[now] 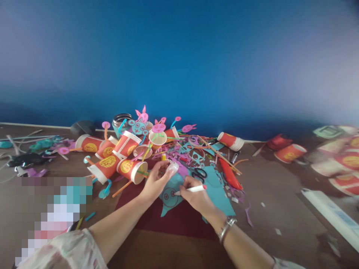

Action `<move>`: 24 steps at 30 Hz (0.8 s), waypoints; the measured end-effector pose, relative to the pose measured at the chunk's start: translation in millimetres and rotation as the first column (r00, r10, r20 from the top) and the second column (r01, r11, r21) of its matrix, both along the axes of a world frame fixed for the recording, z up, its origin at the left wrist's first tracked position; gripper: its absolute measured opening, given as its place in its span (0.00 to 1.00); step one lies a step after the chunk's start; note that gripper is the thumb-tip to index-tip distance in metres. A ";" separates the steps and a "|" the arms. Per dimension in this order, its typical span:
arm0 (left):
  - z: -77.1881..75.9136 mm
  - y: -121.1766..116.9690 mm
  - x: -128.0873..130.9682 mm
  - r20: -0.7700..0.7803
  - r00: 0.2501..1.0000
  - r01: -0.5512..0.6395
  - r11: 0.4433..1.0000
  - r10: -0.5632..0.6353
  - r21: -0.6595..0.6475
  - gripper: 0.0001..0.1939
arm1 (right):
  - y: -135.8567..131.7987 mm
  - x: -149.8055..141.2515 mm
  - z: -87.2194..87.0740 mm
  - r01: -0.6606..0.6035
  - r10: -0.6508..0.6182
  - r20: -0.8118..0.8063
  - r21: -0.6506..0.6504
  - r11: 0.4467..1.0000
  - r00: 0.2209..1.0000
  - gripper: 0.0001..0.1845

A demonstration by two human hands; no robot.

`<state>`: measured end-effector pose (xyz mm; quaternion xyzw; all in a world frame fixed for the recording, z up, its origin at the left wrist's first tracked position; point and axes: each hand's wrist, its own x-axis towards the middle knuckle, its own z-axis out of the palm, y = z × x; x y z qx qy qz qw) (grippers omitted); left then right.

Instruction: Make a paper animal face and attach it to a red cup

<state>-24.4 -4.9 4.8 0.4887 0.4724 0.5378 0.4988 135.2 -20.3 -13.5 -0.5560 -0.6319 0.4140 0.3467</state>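
Wall and table: smooth blue wall [179,67] behind a brown tabletop [275,209].
Left of the left hand [157,179]: red-and-white paper cups [105,166] with yellow print, crowding close.
Beyond both hands: tangled pink and blue paper scraps [193,149]; black-handled scissors [199,173] near the right hand [193,192].
Right of the right hand: flat light-blue paper sheet [221,198].
Blue paper cutout with drawn circles [166,204]: below the hands, on a dark maroon sheet [151,220].
Grips: right, white marker with red end [196,188]; left, fingers curled around a small whitish thing [172,170], indistinct.
Obscured: cutout's upper edge by the hands; far-right cups [347,160] blurred.
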 end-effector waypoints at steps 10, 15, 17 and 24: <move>-0.9 0.1 -0.1 0.002 1.000 0.009 1.000 -0.009 0.003 0.21 | -0.3 -1.1 4.1 0.000 -0.001 -0.022 -0.020 1.000 1.000 0.11; -0.8 0.2 -0.1 0.001 1.000 0.002 1.000 -0.002 -0.002 0.21 | -0.4 -0.5 3.9 -0.016 0.015 -0.018 -0.028 0.999 1.000 0.11; -1.0 0.3 -0.2 0.002 1.000 0.002 1.000 -0.002 -0.003 0.21 | -0.4 -0.5 4.0 -0.010 0.009 -0.011 -0.026 1.000 1.000 0.12; -0.5 0.2 0.0 0.003 1.000 0.008 1.000 -0.008 0.005 0.20 | -0.2 -0.8 3.1 -0.008 0.006 -0.024 -0.052 0.999 1.000 0.11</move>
